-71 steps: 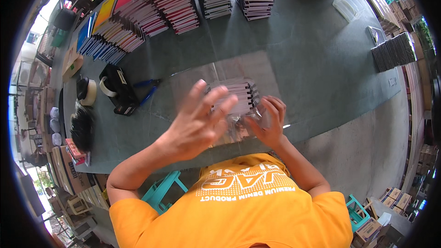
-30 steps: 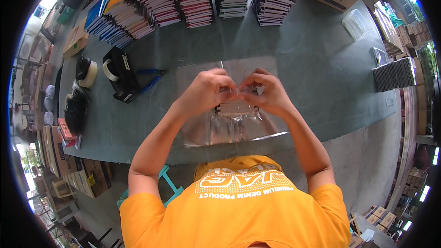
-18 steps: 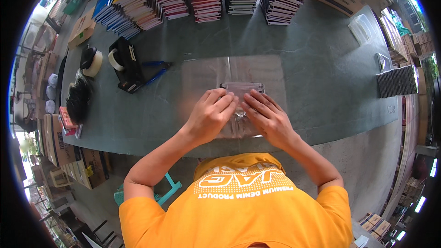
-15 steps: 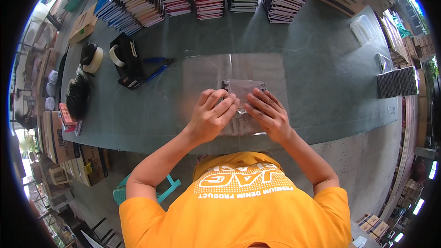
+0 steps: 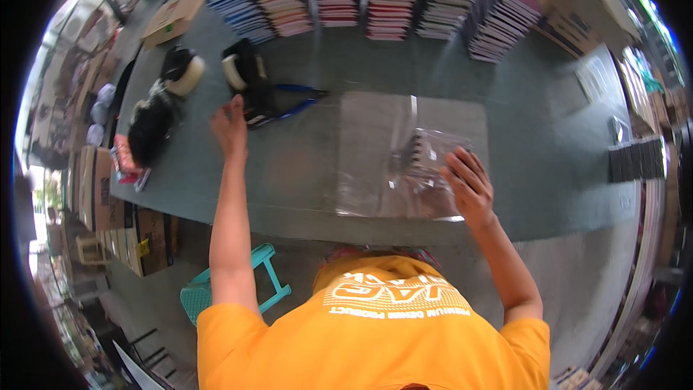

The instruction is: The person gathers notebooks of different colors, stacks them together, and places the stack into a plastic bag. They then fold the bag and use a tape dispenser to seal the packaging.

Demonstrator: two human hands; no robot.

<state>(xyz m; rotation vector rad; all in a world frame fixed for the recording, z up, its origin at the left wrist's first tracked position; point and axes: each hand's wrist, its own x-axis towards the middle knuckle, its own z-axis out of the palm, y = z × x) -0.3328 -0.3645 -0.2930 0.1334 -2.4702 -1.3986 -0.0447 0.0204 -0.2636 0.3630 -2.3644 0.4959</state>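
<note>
A small spiral-bound notebook in clear plastic (image 5: 435,146) lies on a larger clear plastic sheet (image 5: 364,166) on the table. My right hand (image 5: 473,184) is closed on its right edge, fingers curled over the plastic. Off to the left, my left hand (image 5: 229,130) is stretched out beside the black tape dispenser (image 5: 253,83), its fingers slightly blurred and apart, with nothing visible in them. Whether they touch the dispenser I cannot tell. Blue-handled pliers or cutters (image 5: 299,100) lie just right of the dispenser.
Several stacks of coloured spiral notebooks (image 5: 390,0) line the far edge. An open cardboard box (image 5: 570,14) stands far right; a dark stack of small notebooks (image 5: 637,160) sits near the right edge. A black brush (image 5: 150,133) lies left. A teal stool (image 5: 198,296) stands below.
My left hand has left the wrapped notebook and moved left to the tape dispenser. My right hand stays at the notebook. The whole view has shifted, moving the table things rightward in the picture.
</note>
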